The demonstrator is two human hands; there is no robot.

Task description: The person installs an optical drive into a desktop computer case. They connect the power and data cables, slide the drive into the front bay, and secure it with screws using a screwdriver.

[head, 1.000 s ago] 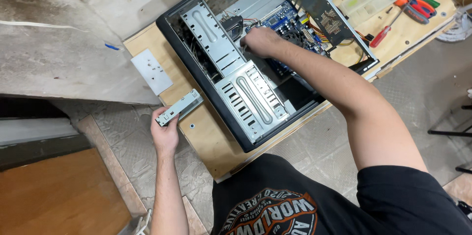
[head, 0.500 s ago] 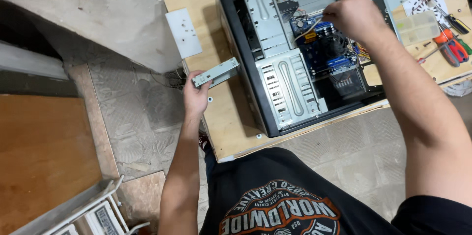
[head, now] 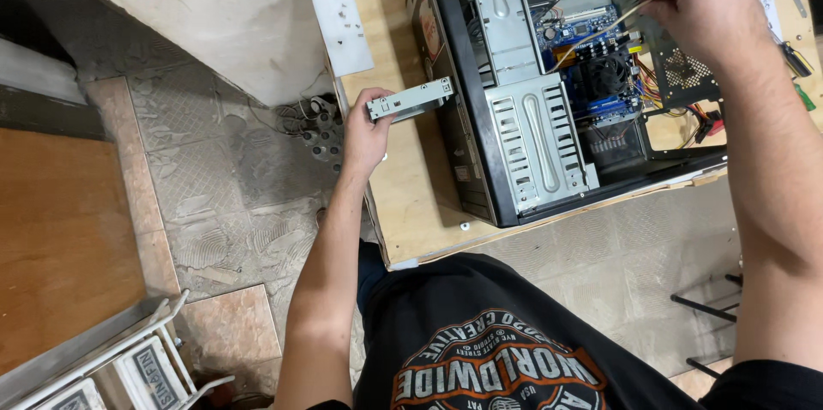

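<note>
An open black computer case (head: 480,161) lies on its side on a wooden table (head: 403,195). Inside it I see a blue motherboard (head: 591,41) and a silver drive cage (head: 536,144). My left hand (head: 364,131) grips a flat grey drive (head: 411,99) just left of the case, above the table. My right hand (head: 707,11) hovers over the case's far right side, pinching a thin pale cable (head: 596,33) that runs down toward the motherboard.
A white rectangular plate (head: 341,28) lies on the table's far left corner. Tools with red and green handles (head: 797,75) rest at the right edge. Cables and a power strip (head: 317,131) sit on the tiled floor. White crates (head: 111,376) stand lower left.
The view has swung left and tilted. My right hand has pulled up out of the case toward the right, drawing the cable with it. My left hand still holds the grey drive.
</note>
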